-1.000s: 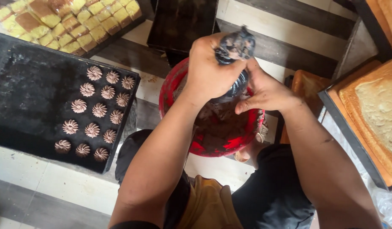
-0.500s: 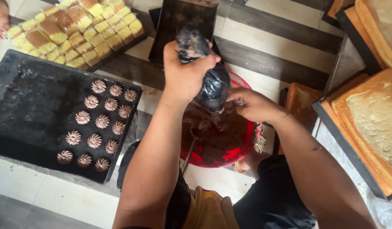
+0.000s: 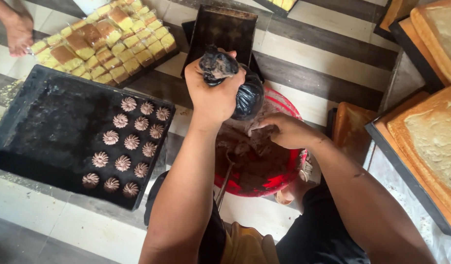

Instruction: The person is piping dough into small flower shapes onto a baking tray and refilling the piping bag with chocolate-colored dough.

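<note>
My left hand [image 3: 213, 95] grips the twisted top of a dark piping bag [image 3: 242, 90] full of brown batter, held over a red bowl [image 3: 279, 178]. My right hand [image 3: 279, 129] is at the lower end of the bag, its fingers smeared with batter, just above the brown mix in the bowl. A spoon handle [image 3: 224, 183] leans out of the bowl. To the left lies a black baking tray [image 3: 44, 127] with several piped brown rosettes [image 3: 130, 142] at its right end.
A tray of yellow and brown cake squares [image 3: 103, 41] sits at top left, with another person's hand [image 3: 18, 32] beside it. An empty dark tin [image 3: 220, 29] lies behind the bowl. Trays of flat sponge [image 3: 430, 132] stand on the right. The floor is striped tile.
My left hand has carried the bag's top leftward and lifted it. My right hand has slid from the bag's middle down to its lower end over the bowl.
</note>
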